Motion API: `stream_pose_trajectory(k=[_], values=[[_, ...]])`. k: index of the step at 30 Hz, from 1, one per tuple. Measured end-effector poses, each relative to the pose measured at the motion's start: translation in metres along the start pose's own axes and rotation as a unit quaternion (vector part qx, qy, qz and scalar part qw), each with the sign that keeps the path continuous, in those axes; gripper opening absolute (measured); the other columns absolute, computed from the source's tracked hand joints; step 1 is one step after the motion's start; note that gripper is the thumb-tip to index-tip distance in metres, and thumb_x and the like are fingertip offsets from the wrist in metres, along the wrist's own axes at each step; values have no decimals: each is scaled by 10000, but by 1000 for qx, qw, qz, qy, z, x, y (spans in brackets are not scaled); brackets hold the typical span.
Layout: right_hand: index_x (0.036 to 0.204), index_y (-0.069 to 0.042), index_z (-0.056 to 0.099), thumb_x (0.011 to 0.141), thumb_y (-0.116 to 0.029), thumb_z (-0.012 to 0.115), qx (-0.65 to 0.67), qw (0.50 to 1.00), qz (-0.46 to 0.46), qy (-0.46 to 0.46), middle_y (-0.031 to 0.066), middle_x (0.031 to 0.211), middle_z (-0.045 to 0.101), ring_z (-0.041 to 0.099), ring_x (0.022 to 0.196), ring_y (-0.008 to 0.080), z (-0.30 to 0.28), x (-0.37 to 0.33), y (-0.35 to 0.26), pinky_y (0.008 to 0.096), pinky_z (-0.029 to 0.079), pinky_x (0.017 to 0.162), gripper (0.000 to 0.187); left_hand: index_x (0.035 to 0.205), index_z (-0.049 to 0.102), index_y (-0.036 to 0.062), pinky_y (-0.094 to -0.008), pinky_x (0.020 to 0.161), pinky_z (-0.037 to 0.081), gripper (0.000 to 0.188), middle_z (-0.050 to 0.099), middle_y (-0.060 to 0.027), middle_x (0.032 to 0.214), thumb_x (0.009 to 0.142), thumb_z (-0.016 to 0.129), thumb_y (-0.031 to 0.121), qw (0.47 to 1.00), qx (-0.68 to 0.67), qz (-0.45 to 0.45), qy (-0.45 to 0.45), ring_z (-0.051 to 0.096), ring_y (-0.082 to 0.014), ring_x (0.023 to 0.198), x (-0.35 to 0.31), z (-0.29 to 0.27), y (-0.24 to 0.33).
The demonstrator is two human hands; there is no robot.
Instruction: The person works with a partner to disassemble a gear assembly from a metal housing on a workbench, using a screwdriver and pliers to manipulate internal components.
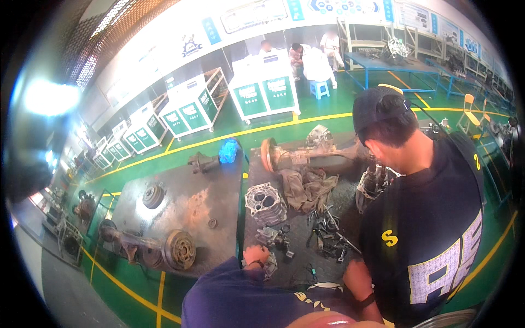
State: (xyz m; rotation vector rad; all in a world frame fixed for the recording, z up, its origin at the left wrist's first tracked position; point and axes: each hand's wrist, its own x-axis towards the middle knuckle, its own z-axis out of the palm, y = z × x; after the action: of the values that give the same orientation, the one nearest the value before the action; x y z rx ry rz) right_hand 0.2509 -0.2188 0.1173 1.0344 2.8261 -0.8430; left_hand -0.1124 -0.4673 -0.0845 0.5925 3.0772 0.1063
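Note:
My left hand (256, 255) rests at the near left of the dark workbench, by a small metal casting (270, 266). Its fingers look bent, but their tips are too small to read. Just beyond lies a grey metal assembly (270, 236), with an open gearbox housing (266, 204) behind it. My right hand (357, 279), with a dark band at the wrist, is low at the bench's near edge beside the co-worker; its fingers do not show clearly. Between my hands and farther in lie several loose metal parts and tools (328, 232).
A co-worker (424, 213) in a black shirt and cap leans over the bench's right side. A brown cloth (309, 188) and an axle (320, 154) lie at the back. The left bench (202, 235) bears a hub (153, 195) and another axle (179, 250). White-green cabinets (264, 90) stand behind.

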Motion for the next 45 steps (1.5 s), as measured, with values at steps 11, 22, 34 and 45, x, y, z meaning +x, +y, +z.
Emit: stream_pose_trajectory(k=[11, 22, 34, 45], values=[[923, 33, 656, 907, -107, 639, 18, 997, 17, 73, 284, 941, 686, 698, 899, 445, 13, 3, 10, 544, 563, 786, 141, 953, 802, 110, -530, 940, 477, 397, 772, -107, 1023, 916, 581, 439, 1000, 2, -12, 4, 668, -337, 1057, 1, -12, 9], [1057, 73, 630, 920, -46, 604, 27, 991, -18, 126, 329, 993, 662, 666, 957, 509, 57, 25, 55, 538, 544, 821, 183, 939, 799, 93, -543, 922, 477, 405, 764, -133, 1042, 925, 573, 429, 1000, -15, -6, -17, 665, -364, 1059, 0, -14, 9], [1276, 55, 651, 937, -134, 559, -67, 990, -31, 116, 281, 1285, 671, 633, 1199, 448, 71, 21, 61, 491, 463, 1087, 400, 918, 798, 96, -531, 891, 485, 391, 768, -121, 1013, 918, 585, 424, 1000, -6, 10, 18, 672, -354, 1013, -2, -13, 8], [997, 72, 620, 884, -35, 630, -188, 959, -131, 169, 335, 967, 655, 658, 950, 519, 118, 31, 108, 550, 533, 835, 156, 935, 798, 95, -535, 896, 487, 390, 768, -121, 1020, 911, 590, 424, 1000, -16, 13, 18, 668, -354, 1028, -1, -11, 13]])
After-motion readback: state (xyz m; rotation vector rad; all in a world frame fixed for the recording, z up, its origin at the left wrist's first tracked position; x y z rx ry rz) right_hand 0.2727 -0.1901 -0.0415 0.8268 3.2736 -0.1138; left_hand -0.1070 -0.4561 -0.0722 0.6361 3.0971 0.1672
